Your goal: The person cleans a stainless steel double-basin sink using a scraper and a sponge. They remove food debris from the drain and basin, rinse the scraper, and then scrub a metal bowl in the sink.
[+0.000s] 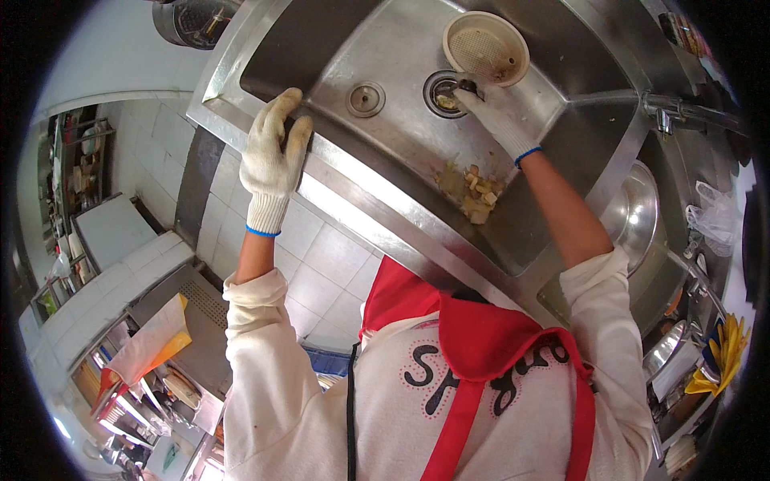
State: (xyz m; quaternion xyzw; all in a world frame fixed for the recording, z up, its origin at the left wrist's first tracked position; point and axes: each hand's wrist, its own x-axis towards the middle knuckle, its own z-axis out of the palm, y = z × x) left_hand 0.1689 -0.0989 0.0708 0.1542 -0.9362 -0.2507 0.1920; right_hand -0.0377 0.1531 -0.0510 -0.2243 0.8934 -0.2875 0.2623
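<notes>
My left hand [274,147], in a white knit glove with a blue cuff edge, rests on the front rim [361,180] of a stainless steel sink. Its thumb and fingers are apart, with nothing held. Over a drain opening [431,96] in the sink floor is my right hand [490,111], gloved the same way. Its fingers are closed on a small dark object [468,90], partly hidden by the glove. Yellowish scraps [446,102] sit in that drain. A pile of wet food scraps [475,189] lies on the sink floor nearer my body.
A round beige plastic strainer [486,45] stands just behind the right hand. Left of the drain is a second metal drain fitting [365,99]. A faucet [665,120] juts in from the right, above a neighbouring basin with a large metal bowl [634,210]. Yellow gloves [722,355] hang farther right.
</notes>
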